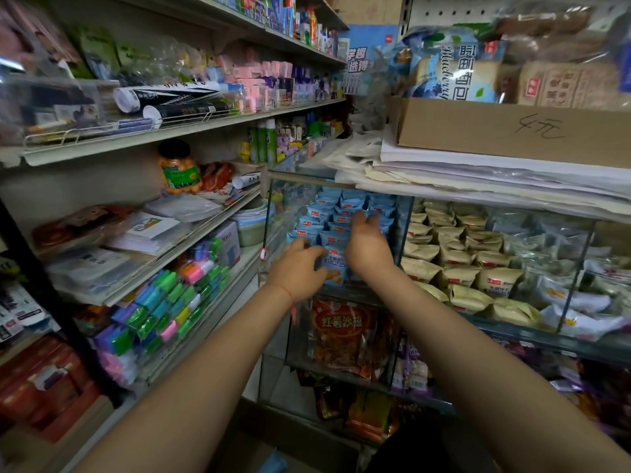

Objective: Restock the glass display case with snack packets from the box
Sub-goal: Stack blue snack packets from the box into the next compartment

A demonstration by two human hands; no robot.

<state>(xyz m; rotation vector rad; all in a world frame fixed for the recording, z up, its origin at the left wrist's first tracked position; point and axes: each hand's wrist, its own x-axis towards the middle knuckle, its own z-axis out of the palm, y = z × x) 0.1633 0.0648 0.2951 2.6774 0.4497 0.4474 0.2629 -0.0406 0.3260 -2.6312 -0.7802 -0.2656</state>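
Inside the glass display case (406, 213), both hands touch blue snack packets (333, 230).

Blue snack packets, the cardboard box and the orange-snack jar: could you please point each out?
blue snack packets (316, 213), head view, front of one packet.
cardboard box (478, 131), head view, front wall.
orange-snack jar (177, 172), head view, green label.
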